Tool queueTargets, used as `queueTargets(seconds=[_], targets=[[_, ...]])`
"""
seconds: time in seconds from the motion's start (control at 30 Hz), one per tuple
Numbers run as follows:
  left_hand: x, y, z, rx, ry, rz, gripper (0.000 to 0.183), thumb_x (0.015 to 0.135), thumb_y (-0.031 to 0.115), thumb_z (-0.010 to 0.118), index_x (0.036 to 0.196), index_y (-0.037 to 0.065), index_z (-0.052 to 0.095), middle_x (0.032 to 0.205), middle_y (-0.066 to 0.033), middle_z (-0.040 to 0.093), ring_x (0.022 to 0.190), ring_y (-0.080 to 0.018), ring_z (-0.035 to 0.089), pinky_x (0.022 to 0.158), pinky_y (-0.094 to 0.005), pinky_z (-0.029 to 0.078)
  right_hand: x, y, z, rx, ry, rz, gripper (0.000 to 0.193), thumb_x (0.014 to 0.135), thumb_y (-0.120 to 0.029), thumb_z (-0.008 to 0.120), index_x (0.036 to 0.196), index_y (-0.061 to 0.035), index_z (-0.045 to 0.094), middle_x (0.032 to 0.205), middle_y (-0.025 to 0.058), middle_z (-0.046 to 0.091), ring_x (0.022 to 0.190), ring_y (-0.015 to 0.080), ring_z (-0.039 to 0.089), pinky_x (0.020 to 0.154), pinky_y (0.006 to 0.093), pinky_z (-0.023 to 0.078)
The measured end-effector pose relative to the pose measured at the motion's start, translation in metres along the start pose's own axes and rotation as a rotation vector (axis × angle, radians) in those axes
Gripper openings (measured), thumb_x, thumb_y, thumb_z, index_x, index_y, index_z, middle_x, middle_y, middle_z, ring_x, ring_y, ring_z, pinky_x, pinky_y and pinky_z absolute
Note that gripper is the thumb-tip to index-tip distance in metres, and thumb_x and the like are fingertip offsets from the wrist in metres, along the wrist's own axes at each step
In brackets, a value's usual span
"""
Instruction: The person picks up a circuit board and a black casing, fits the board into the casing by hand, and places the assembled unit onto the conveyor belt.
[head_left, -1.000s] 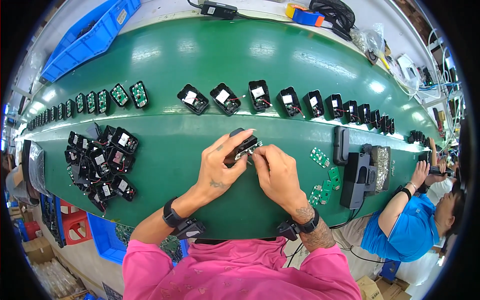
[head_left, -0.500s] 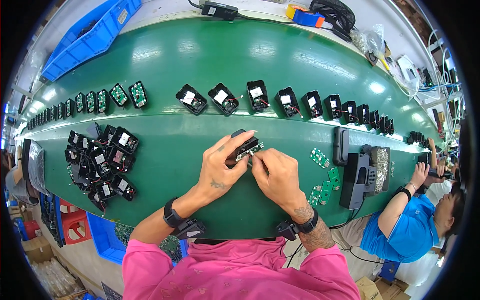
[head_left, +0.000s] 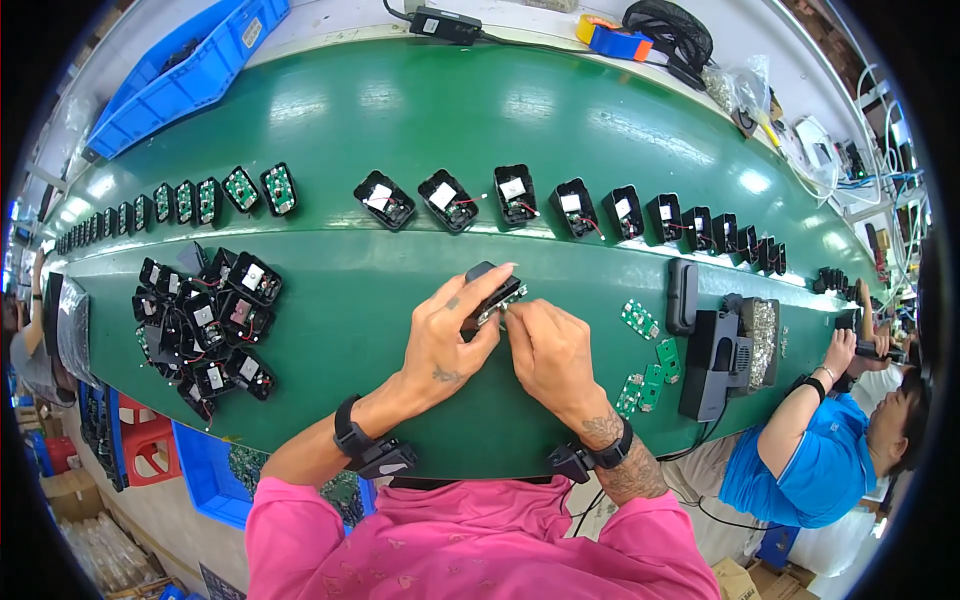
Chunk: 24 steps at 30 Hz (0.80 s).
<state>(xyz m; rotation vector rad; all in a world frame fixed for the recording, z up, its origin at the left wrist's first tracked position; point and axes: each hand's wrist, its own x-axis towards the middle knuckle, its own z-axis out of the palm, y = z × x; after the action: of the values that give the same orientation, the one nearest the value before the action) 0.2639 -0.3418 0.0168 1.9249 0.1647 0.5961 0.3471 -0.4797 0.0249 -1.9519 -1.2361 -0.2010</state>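
Black case (head_left: 481, 270) and circuit board (head_left: 514, 295) hung above the worktop (head_left: 600, 275), toward its near edge; our left hand's fingers (head_left: 463, 297) pinched them; what our right hand (head_left: 552, 352) gripped, we couldn't tell. Apparently mid-fitting, we next needed careful alignment.

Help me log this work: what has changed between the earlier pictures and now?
At the far left edge, another person's forearm has come up beside the table; the camera view also shifted slightly. Nothing was visibly taken up or let go: the left hand still holds the black case, the right hand still works at its circuit board. The row of cases and loose green boards stayed put.
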Motion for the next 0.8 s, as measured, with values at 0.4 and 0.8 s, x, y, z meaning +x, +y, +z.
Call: queueTargets(seconds=[0.4,0.8], targets=[[0.006,0.006,-0.013,-0.486,-0.263,-0.365,0.062,0.082,-0.008,0.068,0.139,0.004,0.048,0.126,-0.0127,0.057,0.091,-0.0171,0.069,0.075,-0.0272,0.060,0.004,0.005,-0.019,0.472,-0.066,0.589,0.013,0.093,-0.008,0.069,0.094,0.0040,0.064,0.083,0.0057,0.067,0.065,0.0057,0.060,0.055,0.0205,0.047],[0.005,0.003,-0.012,-0.377,-0.179,-0.305,0.056,0.084,-0.006,0.069,0.138,0.005,0.054,0.120,-0.0084,0.063,0.085,-0.0095,0.066,0.071,-0.0228,0.055,0.001,0.008,-0.018,0.754,-0.132,0.607,0.029,0.102,-0.020,0.058,0.079,-0.0020,0.060,0.066,-0.0019,0.057,0.056,0.0040,0.050,0.049,0.0207,0.037]])
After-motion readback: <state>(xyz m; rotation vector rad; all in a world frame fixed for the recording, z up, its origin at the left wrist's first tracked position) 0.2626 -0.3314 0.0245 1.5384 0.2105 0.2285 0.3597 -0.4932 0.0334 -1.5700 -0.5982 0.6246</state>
